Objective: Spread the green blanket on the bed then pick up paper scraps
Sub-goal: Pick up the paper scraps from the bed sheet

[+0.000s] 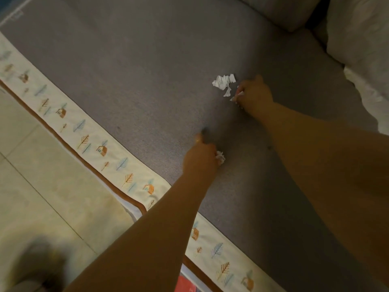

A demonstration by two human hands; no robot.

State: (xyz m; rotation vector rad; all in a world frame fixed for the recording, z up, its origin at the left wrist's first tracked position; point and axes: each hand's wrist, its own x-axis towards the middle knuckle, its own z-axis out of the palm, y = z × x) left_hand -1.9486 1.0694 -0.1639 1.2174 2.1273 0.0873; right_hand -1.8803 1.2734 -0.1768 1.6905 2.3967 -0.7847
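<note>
A grey-looking blanket (136, 70) lies flat over the bed, its cream border (84, 131) printed with leaves and little houses. White crumpled paper scraps (223, 81) lie on it. My right hand (253, 95) rests just right of them, fingers closed around small white scraps. My left hand (200, 159) is nearer the border, closed on a crumpled white scrap (220, 157) that pokes out at its right side. Its index finger points onto the blanket.
A grey pillow (288, 11) lies at the top of the bed. White bedding (362, 43) is bunched at the right. A pale tiled floor (31, 175) runs along the left. A dark blurred shape (42, 262) is at bottom left.
</note>
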